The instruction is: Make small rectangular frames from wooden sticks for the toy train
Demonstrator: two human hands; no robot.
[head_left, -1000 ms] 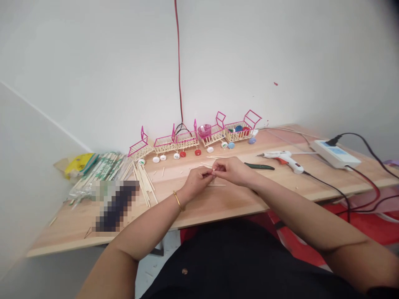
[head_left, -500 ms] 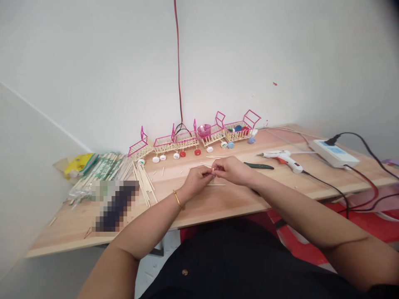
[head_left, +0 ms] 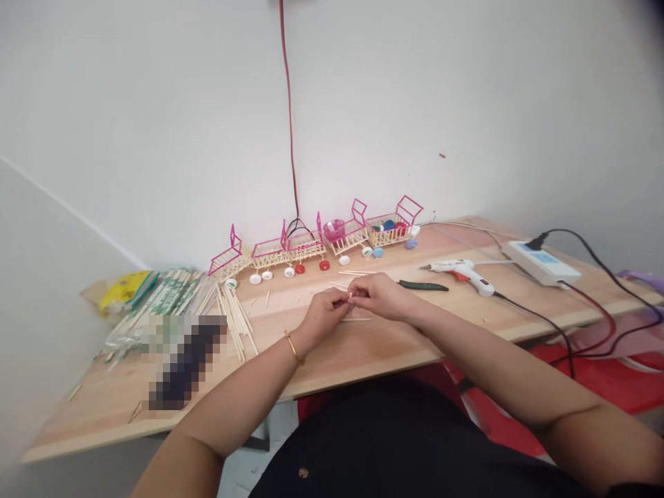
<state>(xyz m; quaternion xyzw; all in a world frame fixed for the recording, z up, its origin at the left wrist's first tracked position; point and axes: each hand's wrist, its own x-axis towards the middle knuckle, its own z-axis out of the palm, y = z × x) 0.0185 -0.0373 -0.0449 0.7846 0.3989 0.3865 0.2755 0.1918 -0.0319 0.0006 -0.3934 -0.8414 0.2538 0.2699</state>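
My left hand (head_left: 324, 315) and my right hand (head_left: 381, 296) meet over the middle of the wooden table (head_left: 363, 346). Both pinch a short thin wooden stick (head_left: 351, 298) between their fingertips. A gold bangle (head_left: 293, 347) circles my left wrist. Another loose stick (head_left: 357, 319) lies on the table just under the hands. Small green pliers (head_left: 422, 286) lie to the right of my right hand, and a white glue gun (head_left: 459, 268) lies beyond them.
A row of small stick carts (head_left: 311, 242) with pink frames and bottle-cap wheels stands along the wall. Packs of chopsticks (head_left: 171, 294) and loose sticks (head_left: 233, 315) lie at left. A white power strip (head_left: 542, 261) with black and red cables sits at right.
The view has tilted, so everything sits a little lower and further left in the picture. Both hands stay together on the short stick.
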